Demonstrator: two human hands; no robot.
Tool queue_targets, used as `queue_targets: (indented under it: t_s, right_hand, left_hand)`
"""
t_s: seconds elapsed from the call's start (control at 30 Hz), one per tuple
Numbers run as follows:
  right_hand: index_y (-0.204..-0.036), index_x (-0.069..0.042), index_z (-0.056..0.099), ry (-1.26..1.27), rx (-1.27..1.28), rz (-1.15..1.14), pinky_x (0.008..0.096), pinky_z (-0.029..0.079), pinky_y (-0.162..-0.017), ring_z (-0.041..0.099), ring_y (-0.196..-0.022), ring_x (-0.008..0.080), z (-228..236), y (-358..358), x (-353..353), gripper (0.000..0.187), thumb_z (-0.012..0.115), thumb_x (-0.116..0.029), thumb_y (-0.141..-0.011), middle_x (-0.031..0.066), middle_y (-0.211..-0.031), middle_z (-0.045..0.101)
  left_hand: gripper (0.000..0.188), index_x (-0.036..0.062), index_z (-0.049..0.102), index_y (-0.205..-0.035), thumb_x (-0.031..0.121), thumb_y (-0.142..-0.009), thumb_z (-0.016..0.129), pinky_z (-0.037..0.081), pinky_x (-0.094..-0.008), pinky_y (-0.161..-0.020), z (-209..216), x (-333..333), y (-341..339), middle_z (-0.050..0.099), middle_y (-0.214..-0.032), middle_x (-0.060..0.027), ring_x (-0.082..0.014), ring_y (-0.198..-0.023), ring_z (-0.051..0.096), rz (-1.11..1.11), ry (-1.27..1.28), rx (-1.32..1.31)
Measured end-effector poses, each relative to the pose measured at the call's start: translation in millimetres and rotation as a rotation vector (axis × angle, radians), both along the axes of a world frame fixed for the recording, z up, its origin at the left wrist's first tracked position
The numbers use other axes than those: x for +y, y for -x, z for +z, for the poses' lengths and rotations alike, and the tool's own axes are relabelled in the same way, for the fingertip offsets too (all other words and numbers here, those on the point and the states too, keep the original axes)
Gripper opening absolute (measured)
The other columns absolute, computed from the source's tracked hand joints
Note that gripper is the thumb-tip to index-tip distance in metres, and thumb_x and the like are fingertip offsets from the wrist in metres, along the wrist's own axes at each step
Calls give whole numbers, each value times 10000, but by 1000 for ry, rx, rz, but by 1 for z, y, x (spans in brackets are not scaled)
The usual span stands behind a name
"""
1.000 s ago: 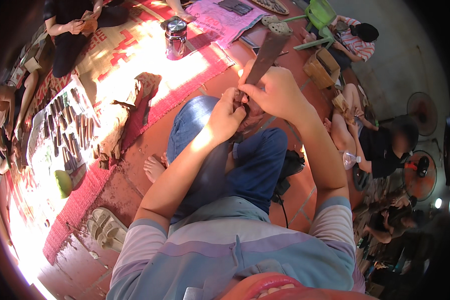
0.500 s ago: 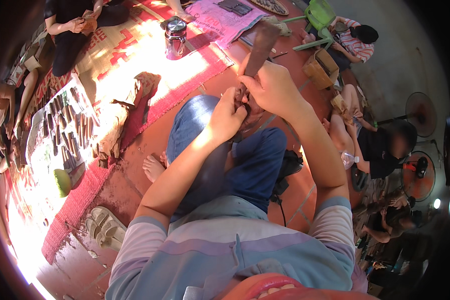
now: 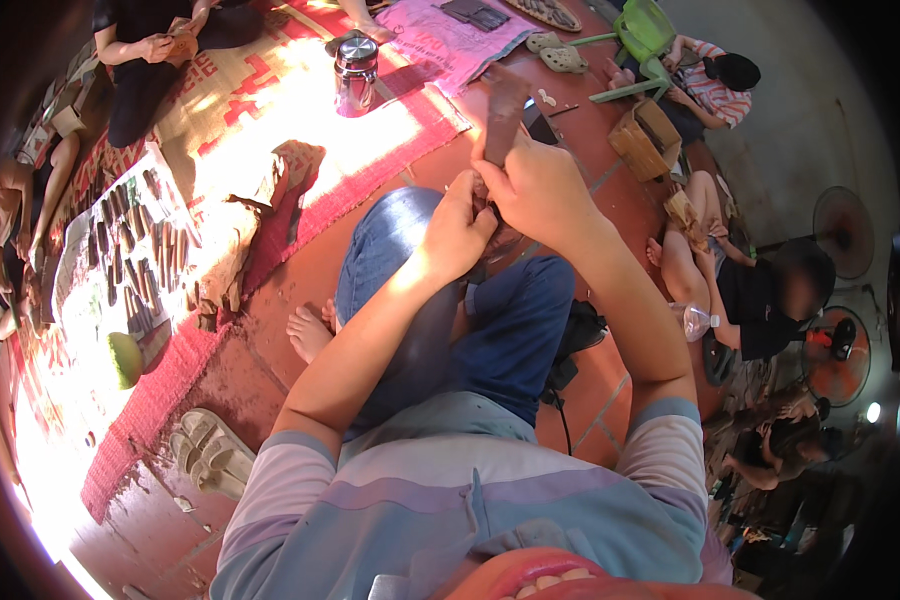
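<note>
Both my hands — left hand point(image 3: 457, 232), right hand point(image 3: 536, 190) — have fingers closed on the stiff, light-looking brown strip point(image 3: 504, 105), held low.

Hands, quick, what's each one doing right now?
Left hand: closed, pinching the base of the brown strip.
Right hand: closed around the brown strip.

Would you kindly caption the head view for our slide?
Seated on a red floor, a person's right hand grips a flat brown strip while the left hand works at its base.
</note>
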State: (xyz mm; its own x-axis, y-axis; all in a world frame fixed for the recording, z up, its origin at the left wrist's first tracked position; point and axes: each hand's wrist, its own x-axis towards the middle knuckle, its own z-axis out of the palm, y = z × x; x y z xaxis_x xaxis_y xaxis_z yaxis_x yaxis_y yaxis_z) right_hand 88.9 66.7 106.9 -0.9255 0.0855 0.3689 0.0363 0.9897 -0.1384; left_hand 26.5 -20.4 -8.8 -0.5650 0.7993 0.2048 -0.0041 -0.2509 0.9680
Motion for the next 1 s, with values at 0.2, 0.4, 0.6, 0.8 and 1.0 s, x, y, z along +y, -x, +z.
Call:
queue_targets:
  t_s: [0.2,0.4,0.6,0.8,1.0]
  right_hand:
    - [-1164,-49,491,29,27,28,427,479,-675,623,-825,314,3,-6,-4,273,540,-147,-914,112,-911,596]
    - [-1115,-54,530,88,2,24,414,476,-683,619,-799,331,6,-4,4,220,541,-131,-910,126,-899,600]
    - [-943,-36,589,216,66,22,412,471,-678,620,-760,327,5,-5,4,117,589,-132,-877,134,-799,615]
    - [-906,-31,597,216,119,139,407,472,-635,623,-713,327,2,-7,14,108,630,-115,-847,137,-800,620]
    - [-903,-30,598,420,71,70,413,470,-634,623,-715,327,10,-4,13,130,633,-143,-851,141,-811,628]
  left_hand:
    - [267,8,491,-1154,28,-891,534,478,-308,-807,-6,-1,-1,599,-997,-107,-180,-898,600,2,46,29]
    - [263,-8,479,-1113,-8,-851,503,490,-338,-761,0,0,-1,592,-943,-151,-215,-844,617,-50,40,-73]
    - [287,1,464,-1178,-15,-892,481,473,-310,-813,1,0,1,586,-1001,-101,-173,-921,594,-42,68,45]
    - [257,-3,480,-1151,-16,-895,484,456,-302,-852,-5,-1,1,594,-1022,-96,-157,-954,575,-32,59,30]
    - [240,-18,485,-1069,7,-831,499,464,-372,-814,-11,5,2,584,-942,-183,-279,-898,595,10,-18,82]
